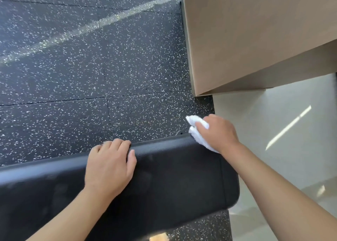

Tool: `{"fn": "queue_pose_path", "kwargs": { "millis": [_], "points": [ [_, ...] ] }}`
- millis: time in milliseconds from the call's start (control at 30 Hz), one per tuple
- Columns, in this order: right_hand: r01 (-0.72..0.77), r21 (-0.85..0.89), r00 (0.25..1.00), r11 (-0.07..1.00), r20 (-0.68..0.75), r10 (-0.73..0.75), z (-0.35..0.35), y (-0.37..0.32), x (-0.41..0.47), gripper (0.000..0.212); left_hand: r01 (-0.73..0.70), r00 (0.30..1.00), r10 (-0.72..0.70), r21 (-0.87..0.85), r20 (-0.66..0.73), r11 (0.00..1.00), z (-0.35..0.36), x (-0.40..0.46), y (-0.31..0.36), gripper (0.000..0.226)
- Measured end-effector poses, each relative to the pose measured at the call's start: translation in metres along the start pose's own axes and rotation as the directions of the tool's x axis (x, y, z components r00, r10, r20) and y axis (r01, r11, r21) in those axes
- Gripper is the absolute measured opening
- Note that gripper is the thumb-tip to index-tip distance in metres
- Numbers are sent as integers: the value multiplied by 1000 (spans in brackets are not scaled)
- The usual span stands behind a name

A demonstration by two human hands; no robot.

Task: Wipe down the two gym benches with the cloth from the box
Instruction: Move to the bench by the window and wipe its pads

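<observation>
1. A black padded gym bench runs across the lower part of the head view, from the left edge to a rounded end at the right. Its textured vinyl top shows faint smudges and a dull sheen.
2. The left hand lies on top of the bench pad near its far edge. Its fingers bend over that edge, and the thumb rests along the pad surface. It holds nothing else.
3. The right hand is at the far right corner of the bench and grips a white cloth. The cloth is bunched under the palm, with folds sticking out past the fingers to the left and a strip trailing under the wrist.
4. The lower part of the cloth touches the far edge of the pad at that corner; the upper folds hang out past the edge, over the floor.
5. Both forearms come in from the bottom of the view, bare to the frame edge.
6. The floor beyond the bench is black rubber tiling speckled white, with tile seams showing and a pale streak of light crossing it.
7. At the upper right stands a tan panelled structure; what it is cannot be told. Below it lies a pale smooth floor with bright slivers of light on it.
8. A small tan object peeks out at the bottom edge, below the bench, too cut off to identify.
</observation>
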State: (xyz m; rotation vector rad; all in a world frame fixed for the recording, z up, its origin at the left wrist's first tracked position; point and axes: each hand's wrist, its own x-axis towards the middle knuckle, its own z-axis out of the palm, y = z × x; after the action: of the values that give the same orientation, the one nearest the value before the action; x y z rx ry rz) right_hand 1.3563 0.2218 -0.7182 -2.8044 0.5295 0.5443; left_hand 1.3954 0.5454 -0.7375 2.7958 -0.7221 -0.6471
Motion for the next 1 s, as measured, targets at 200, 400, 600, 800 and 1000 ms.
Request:
{"fn": "queue_pose_path", "kwargs": {
  "millis": [200,400,600,800,1000],
  "points": [
    [62,-95,995,994,-73,-69,25,-15,-3,35,4,988,-3,8,-152,1000,11,-2,0,45],
    [242,92,963,966,-141,-228,38,-49,-17,29,9,987,-5,24,-161,1000,9,-1,3,44],
    [122,35,989,992,-91,-118,23,32,-5,33,6,976,-3,15,-219,1000,18,-3,0,43],
    [114,132,990,985,-95,-102,24,-13,-17,30,1,974,-1,-1,-228,1000,21,-3,-4,44],
    [214,82,976,973,-64,-209,46,-90,-13,29,22,984,-27,-28,-176,999,11,-1,0,42]
  ]
}}
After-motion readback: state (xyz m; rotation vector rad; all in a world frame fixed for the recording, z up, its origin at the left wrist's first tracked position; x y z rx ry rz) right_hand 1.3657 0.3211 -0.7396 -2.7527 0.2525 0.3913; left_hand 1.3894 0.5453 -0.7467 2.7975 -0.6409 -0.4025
